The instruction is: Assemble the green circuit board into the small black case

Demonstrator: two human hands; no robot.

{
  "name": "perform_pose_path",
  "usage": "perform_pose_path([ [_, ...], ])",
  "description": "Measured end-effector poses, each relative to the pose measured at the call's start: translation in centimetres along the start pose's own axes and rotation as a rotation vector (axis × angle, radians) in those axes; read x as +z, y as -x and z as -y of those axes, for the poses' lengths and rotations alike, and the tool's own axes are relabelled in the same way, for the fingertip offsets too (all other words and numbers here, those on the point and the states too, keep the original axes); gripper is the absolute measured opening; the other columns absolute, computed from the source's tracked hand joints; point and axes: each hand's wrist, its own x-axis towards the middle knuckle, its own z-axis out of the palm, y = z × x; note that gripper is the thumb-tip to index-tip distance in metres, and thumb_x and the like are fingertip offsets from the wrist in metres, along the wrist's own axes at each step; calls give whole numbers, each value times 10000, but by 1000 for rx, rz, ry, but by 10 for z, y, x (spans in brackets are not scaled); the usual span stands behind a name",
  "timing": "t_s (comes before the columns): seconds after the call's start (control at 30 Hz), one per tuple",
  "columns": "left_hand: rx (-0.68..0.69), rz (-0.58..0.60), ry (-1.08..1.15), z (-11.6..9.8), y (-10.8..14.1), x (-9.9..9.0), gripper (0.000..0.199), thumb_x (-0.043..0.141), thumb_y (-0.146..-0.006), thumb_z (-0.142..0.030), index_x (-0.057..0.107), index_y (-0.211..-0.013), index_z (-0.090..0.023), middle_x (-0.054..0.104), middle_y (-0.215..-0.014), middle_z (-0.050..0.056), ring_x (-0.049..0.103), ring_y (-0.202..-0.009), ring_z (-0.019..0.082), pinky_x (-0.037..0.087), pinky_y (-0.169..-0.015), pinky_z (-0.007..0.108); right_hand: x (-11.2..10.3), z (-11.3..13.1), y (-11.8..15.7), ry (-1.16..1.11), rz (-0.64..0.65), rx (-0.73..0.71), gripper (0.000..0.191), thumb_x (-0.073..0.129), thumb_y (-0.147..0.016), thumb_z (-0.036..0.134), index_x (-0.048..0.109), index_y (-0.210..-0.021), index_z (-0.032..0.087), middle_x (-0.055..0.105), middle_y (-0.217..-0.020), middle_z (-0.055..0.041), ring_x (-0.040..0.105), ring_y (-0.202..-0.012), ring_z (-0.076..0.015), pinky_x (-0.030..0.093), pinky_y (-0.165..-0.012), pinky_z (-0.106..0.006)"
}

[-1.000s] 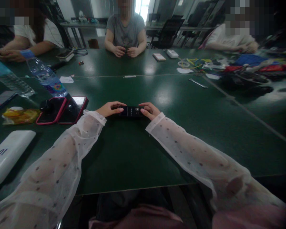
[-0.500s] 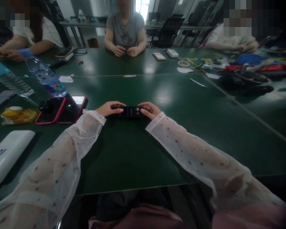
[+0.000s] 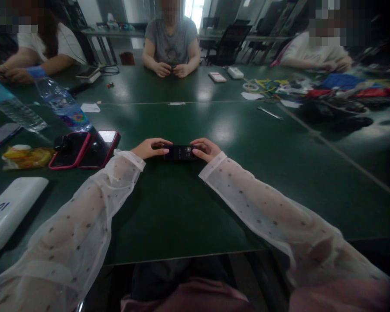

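A black smartphone is held sideways just above or on the green table, its dark screen showing small white marks and icons toward the right end. The fingers of my left hand are closed on its left end, with the thumb along the near side. At the opposite end, my right hand grips it between thumb and fingers. Both hands come out of sheer white dotted sleeves. The far side of the phone is hidden, and I cannot tell whether it touches the table.
Left on the table are two red-cased phones, a yellow packet, a white power bank and water bottles. A wrench and heaped cables lie right. Three people sit across from me.
The phone and both hands have shifted very slightly to the right. My grip on it looks the same.
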Motion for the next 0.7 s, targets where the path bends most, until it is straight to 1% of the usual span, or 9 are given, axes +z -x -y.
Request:
perform_pose_path([
  [0.2,-22,0,-5,2,0,-1,589,712,-766,-545,625,-1264,-242,609,-1332,101,540,-1262,300,382,-1086,527,-2,-2,-1,5,-9,24,532,717,-743,603,585,-1126,259,678,-1090,-65,649,-1075,-242,481,-1020,-506],
  [0.33,-25,5,12,1,0,-1,588,712,-771,-537,621,-1267,-234,609,-1329,102,552,-1249,290,397,-1078,505,-2,-5,-2,-24,-4,21,547,704,-752,610,586,-1149,252,676,-1105,-73,645,-1092,-247,492,-1009,-506],
  [0.5,-4,-1,-9,1,-1,-1,578,700,-776,-544,628,-1255,-229,632,-1291,103,579,-1208,285,418,-1054,504,-1,-9,-4,-54,-9,18,536,698,-748,625,605,-1121,252,683,-1108,-75,655,-1072,-247,515,-980,-493],
  [0.7,-22,-6,-14,-1,0,0,594,678,-787,-567,622,-1262,-215,639,-1275,112,601,-1172,275,440,-1030,483,0,-10,-5,-47,-20,-13,492,677,-766,629,621,-1085,259,690,-1113,-69,655,-1068,-238,510,-988,-486],
])
